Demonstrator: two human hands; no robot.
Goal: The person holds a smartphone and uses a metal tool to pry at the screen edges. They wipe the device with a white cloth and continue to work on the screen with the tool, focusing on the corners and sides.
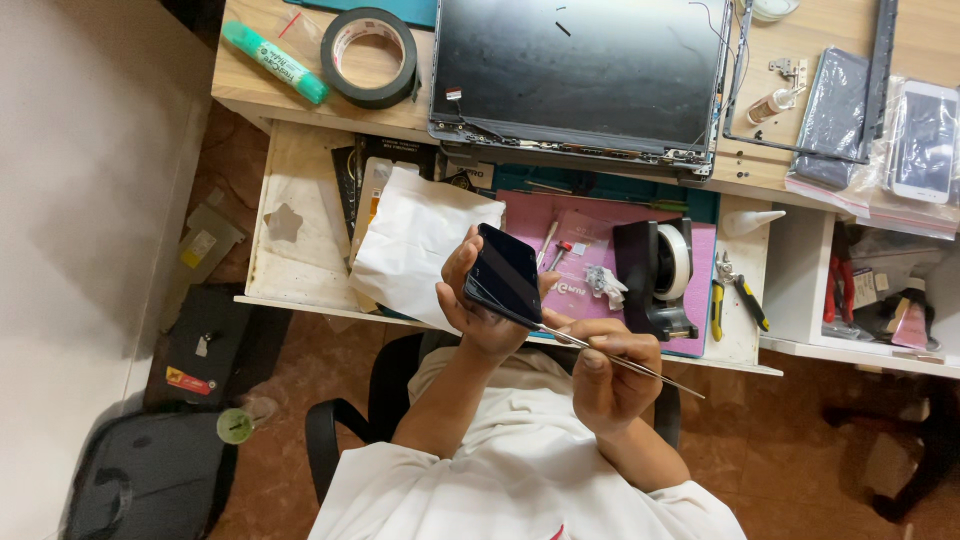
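Observation:
My left hand (470,310) holds a dark smartphone (503,273) by its edges, tilted, above the open drawer. My right hand (612,375) pinches a thin metal tool (620,360), long and silver like tweezers. Its tip touches the phone's lower edge, and its other end sticks out to the right. Both hands hover over my lap in a white shirt.
A dismantled laptop lid (580,75) lies on the wooden desk, with a black tape roll (369,57) and a green tube (274,62) to its left. The drawer (290,270) holds white paper (418,240), a pink mat (580,255), a tape dispenser (658,275) and pliers (745,300). Another phone (925,140) lies at the far right.

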